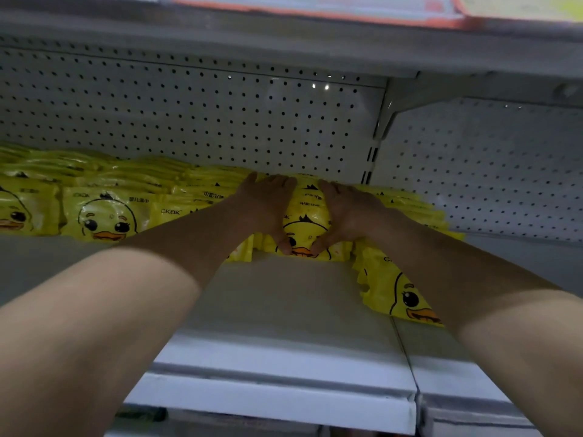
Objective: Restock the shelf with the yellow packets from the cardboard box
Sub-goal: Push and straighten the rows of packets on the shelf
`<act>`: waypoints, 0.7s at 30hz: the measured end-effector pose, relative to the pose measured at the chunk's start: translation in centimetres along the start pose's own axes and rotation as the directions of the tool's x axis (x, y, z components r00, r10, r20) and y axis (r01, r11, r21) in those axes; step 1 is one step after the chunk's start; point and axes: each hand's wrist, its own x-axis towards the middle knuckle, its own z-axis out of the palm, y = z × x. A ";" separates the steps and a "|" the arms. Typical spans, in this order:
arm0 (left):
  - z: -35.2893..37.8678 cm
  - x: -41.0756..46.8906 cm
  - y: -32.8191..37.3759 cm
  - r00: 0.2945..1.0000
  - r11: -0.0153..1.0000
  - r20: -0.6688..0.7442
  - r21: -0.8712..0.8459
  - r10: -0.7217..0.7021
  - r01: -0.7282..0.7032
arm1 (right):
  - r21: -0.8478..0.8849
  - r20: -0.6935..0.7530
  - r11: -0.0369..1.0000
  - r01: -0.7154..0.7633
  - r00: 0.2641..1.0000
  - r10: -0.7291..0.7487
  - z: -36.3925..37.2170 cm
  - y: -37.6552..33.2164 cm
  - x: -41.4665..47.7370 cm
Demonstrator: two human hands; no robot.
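Pinching grip: left hand (268, 200) and right hand (347, 206) hold one stack of yellow packets (307, 222), fingers curled over its top, thumbs pressing its front.
It sits at 12 o'clock on the shelf (284, 310), against the pegboard (189, 115). It is best squared evenly and pushed flush with the row (104, 212) at 9 o'clock.

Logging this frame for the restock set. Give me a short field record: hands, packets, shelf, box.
setting: store shelf with pegboard back
left hand: grips packet stack, fingers over top, thumb on front
right hand: grips the same stack from the other side
packet stack: yellow, duck face, at the back of the shelf between both hands
packet row: stacked to the left, along the back
lone packet: further forward, at right
cardboard box: not in view
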 end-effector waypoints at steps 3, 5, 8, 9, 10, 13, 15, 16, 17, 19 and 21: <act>0.1 -0.3 0.1 1.000 0.999 0.007 0.035 -0.001 0.001 | -0.010 -0.011 1.000 -0.018 1.000 0.017 0.0 -0.2 -0.4; 0.0 -0.5 0.2 1.000 0.998 0.002 0.059 0.007 -0.007 | -0.015 0.002 1.000 -0.015 1.000 0.015 -0.2 -0.4 -0.5; -0.3 -0.8 0.2 1.000 0.999 0.023 0.044 0.019 -0.020 | 0.020 0.071 1.000 -0.004 0.997 0.002 -1.1 -0.2 -1.2; -0.4 -1.0 0.2 0.999 0.999 0.037 0.046 0.022 -0.024 | 0.048 0.079 0.999 -0.010 0.997 0.006 -1.6 0.2 -1.5; -0.6 -1.1 0.2 0.998 0.998 0.054 0.048 0.025 -0.028 | 0.087 0.070 0.996 -0.020 0.997 0.014 -2.1 0.7 -1.9; -1.6 -1.9 0.5 0.995 0.998 0.090 0.035 0.040 -0.043 | 0.198 0.015 0.979 -0.037 0.999 0.034 -4.2 3.0 -3.9; -2.7 -2.5 1.6 0.996 0.999 0.070 0.009 0.050 -0.051 | 0.210 -0.002 0.977 -0.036 0.999 0.037 -5.2 4.7 -5.7; -3.2 -2.7 2.4 0.996 0.998 0.059 -0.014 0.061 -0.061 | 0.209 0.000 0.977 -0.042 0.999 0.043 -5.4 5.5 -6.6; -3.8 -2.8 3.5 0.995 0.996 0.053 -0.042 0.079 -0.077 | 0.210 0.008 0.977 -0.046 0.999 0.045 -5.5 6.4 -7.4; -4.8 -3.1 5.9 0.991 0.988 0.039 -0.098 0.124 -0.120 | 0.214 0.042 0.976 -0.050 0.998 0.042 -5.2 7.9 -9.2; -5.3 -3.5 8.7 0.985 0.977 0.010 -0.136 0.170 -0.167 | 0.232 0.065 0.972 -0.024 0.998 0.009 -4.9 9.0 -11.1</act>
